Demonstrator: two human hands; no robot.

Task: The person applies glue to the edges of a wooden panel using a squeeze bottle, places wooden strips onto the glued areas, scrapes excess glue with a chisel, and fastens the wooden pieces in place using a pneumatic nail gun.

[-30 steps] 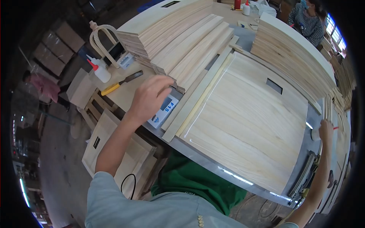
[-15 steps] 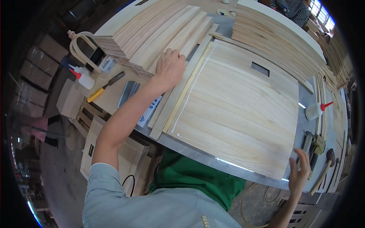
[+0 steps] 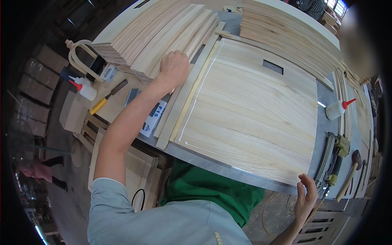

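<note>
A pale wooden panel (image 3: 249,106) with a dark rectangular slot (image 3: 273,67) lies flat on the grey metal table. White glue lines run along its left and near edges. At its left side is a wooden rail (image 3: 185,96). My left hand (image 3: 174,67) is closed, knuckles up, beside the rail at the near edge of the stacked wooden boards (image 3: 151,34); its fingertips are hidden, so what it grips cannot be made out. By the panel's near right corner, my right hand (image 3: 306,198) holds nothing, thumb and fingers apart.
A glue bottle (image 3: 335,110) with a red tip, a nail gun (image 3: 337,157) and a hammer (image 3: 353,173) lie on the right. Another glue bottle (image 3: 86,90), a yellow-handled chisel (image 3: 107,98) and a small box (image 3: 154,118) sit left. More stacked boards (image 3: 290,32) stand behind the panel.
My right hand has moved a little down and left, near the panel's corner. My left hand remains by the boards, and the whole view has shifted slightly.
</note>
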